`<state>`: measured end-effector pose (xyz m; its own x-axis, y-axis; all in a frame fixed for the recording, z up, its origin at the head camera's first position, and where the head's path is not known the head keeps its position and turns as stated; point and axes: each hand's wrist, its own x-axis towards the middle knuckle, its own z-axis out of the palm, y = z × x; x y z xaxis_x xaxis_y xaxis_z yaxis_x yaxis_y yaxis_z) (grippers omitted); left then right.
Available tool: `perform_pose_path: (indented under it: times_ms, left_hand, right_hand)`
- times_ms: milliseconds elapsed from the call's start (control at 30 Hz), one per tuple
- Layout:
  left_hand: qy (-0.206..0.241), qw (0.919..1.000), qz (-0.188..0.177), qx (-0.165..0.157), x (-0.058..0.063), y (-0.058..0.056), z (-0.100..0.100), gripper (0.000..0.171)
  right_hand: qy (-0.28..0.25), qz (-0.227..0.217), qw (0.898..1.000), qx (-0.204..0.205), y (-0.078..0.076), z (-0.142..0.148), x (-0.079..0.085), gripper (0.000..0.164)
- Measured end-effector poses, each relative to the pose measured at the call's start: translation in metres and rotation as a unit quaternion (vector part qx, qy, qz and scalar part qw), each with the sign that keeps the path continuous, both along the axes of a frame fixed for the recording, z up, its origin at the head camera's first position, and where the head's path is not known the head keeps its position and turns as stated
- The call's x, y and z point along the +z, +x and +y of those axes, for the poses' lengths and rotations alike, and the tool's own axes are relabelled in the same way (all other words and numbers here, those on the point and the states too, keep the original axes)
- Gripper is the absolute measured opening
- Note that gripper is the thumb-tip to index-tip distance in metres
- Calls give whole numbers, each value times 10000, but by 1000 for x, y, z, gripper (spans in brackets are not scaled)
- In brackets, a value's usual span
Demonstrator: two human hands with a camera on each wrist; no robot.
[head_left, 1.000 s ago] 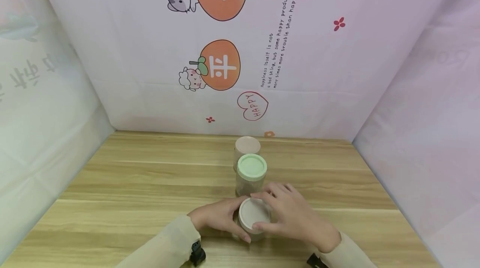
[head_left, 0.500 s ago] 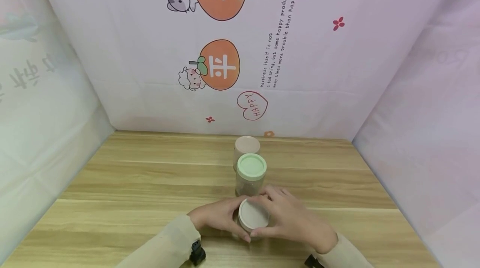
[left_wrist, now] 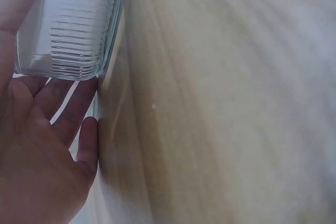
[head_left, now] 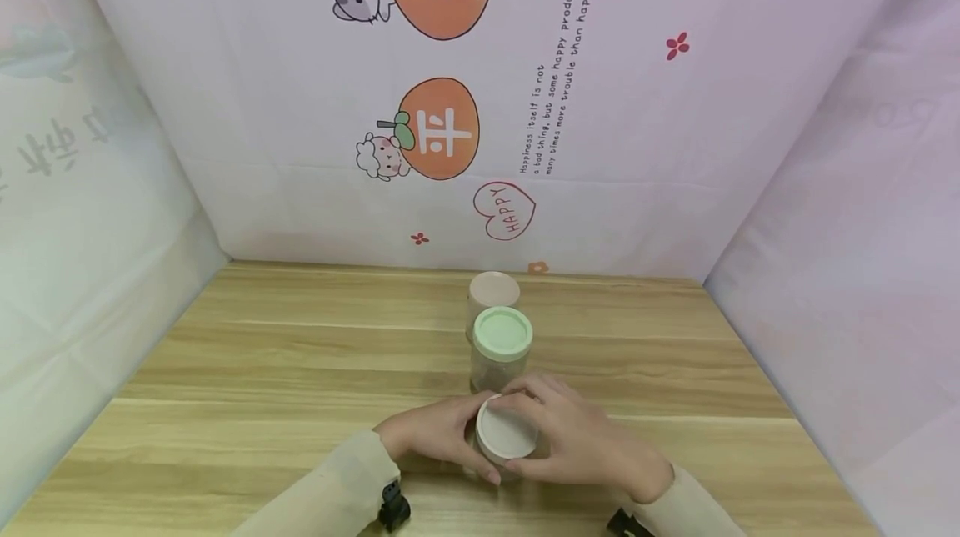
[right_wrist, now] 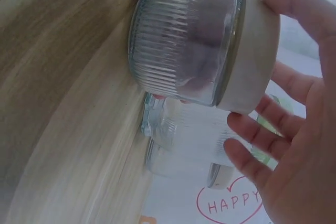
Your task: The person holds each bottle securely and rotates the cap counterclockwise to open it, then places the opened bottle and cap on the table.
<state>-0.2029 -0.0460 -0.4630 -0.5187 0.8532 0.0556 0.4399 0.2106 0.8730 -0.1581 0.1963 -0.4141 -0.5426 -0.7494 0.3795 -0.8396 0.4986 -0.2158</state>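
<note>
A ribbed clear glass jar [right_wrist: 163,40] with an off-white lid [head_left: 506,430] stands on the table near the front. My left hand [head_left: 437,437] holds the jar's body from the left, thumb on the near side. In the left wrist view the lower part of the jar [left_wrist: 79,35] lies between thumb and fingers. From the right, my right hand [head_left: 581,437] grips the lid by its rim, with fingers at the far edge and thumb at the near edge. The right wrist view shows the lid [right_wrist: 253,51] seated on the jar's mouth. No contents can be made out inside.
Directly behind stands a clear jar with a pale green lid [head_left: 502,333]. Beyond it is another jar with a pinkish-beige lid [head_left: 494,289], partly hidden. The wooden table [head_left: 300,353] ends at a printed cloth backdrop [head_left: 600,212], with cloth at both sides.
My right hand's fingers and thumb have shifted around the lid's rim, and that wrist has moved slightly left. My left hand and the jars stay in place.
</note>
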Motion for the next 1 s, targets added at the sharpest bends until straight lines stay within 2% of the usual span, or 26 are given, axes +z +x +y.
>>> perform_pose_path:
  times_ms: [200,400,567,667,833,1000]
  left_hand:
    - [-4,10000,-12,-38,-2,-1,1,87]
    - [29,9998,-148,-148,-1,-1,1,92]
    - [-59,9998,-113,-121,1,-1,0,90]
    - [-59,9999,-111,-118,0,-2,0,90]
    - [5,9998,-163,-77,0,-1,0,90]
    - [-42,9999,-116,29,1,0,0,88]
  right_hand:
    - [-8,-100,9990,443,-2,0,2,70]
    - [132,-159,9982,566,-2,1,-1,74]
    - [192,-254,9983,484,0,1,-3,72]
    - [128,-134,9987,468,1,1,-4,70]
    - [3,-101,9999,122,2,-2,-4,71]
    - [91,-63,9997,-224,2,-2,-4,73]
